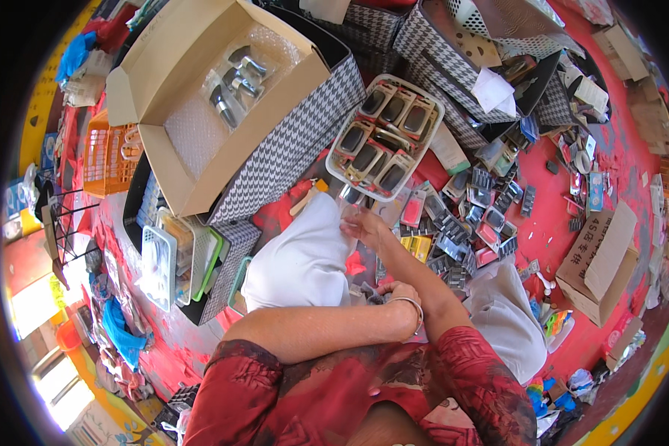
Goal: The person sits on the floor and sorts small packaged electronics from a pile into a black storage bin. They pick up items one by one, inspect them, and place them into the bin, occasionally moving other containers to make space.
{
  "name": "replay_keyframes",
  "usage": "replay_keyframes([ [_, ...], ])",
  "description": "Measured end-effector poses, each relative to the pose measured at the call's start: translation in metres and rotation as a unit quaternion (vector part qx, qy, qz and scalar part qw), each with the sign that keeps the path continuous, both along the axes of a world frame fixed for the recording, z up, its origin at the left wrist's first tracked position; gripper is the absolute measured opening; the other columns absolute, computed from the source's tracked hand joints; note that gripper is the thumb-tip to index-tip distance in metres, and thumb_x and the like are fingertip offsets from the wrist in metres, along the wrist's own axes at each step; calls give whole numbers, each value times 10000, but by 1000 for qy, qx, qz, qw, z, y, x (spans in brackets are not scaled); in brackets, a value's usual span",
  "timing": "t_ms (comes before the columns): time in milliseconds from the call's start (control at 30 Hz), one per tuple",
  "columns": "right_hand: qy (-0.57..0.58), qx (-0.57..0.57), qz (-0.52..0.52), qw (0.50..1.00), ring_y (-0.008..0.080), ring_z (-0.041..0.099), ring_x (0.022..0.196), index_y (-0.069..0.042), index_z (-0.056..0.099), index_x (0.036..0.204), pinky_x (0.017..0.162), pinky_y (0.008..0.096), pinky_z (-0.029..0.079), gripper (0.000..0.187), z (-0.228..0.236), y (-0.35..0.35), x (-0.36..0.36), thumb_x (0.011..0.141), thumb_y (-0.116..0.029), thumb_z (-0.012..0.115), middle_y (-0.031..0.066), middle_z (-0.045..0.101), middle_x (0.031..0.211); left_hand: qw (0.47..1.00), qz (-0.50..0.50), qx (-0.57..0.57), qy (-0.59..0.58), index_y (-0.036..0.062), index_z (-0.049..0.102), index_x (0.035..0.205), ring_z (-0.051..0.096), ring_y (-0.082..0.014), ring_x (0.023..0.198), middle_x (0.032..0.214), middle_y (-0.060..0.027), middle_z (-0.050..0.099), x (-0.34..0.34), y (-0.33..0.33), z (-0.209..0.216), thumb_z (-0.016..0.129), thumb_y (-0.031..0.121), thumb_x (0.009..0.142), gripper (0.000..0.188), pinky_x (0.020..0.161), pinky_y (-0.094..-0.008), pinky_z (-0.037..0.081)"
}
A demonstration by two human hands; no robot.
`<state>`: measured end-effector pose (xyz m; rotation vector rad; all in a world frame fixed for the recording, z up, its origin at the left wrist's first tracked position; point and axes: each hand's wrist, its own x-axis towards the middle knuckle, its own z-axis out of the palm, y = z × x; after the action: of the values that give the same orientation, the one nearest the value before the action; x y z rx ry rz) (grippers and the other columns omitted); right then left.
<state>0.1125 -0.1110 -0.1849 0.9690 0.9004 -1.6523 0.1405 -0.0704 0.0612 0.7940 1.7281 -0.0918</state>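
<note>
Nearest the body, the left hand (399, 291) is curled in above the lap; whether it pinches anything I cannot tell. Farther out, the right hand (363, 225) has bent fingers beside the white-trousered knee (297, 256), its grip unclear. Just beyond sits the white basket (385, 196), filled with dark oval packaged items (365, 157). Loose packs (453, 234) crowd its right side; the houndstooth bin (293, 141), topped by an open carton (156, 167), crowds its left. Bare red floor (546, 204) opens right of the pile.
</note>
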Motion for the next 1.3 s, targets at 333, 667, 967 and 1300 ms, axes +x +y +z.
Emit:
replay_keyframes([
  [333,212,44,143,966,178,555,527,-35,532,737,422,269,423,78,-41,-1,-11,773,-74,590,73,555,625,996,-24,-45,66,57,630,1004,592,-331,793,957,-120,622,5,-4,-4,662,197,670,363,563,-493,487],
  [667,607,223,452,614,398,555,693,-28,555,815,595,432,433,140,25,25,5,742,-147,567,209,578,729,1000,-16,14,-19,82,624,1027,609,-295,839,1009,-82,619,-1,-1,-1,628,237,719,345,602,-498,502],
  [967,727,336,345,490,362,576,745,-86,553,933,623,419,459,172,123,76,-151,817,-96,427,179,586,781,1000,15,7,23,53,629,999,611,-286,829,963,-90,631,-5,1,4,650,231,707,343,604,-473,506],
  [1300,737,454,416,278,284,628,617,-81,603,729,536,402,489,152,78,23,-189,770,-140,469,126,611,646,999,29,-16,18,52,618,1020,607,-295,840,960,-99,629,-7,5,-9,641,284,716,383,608,-491,502],
])
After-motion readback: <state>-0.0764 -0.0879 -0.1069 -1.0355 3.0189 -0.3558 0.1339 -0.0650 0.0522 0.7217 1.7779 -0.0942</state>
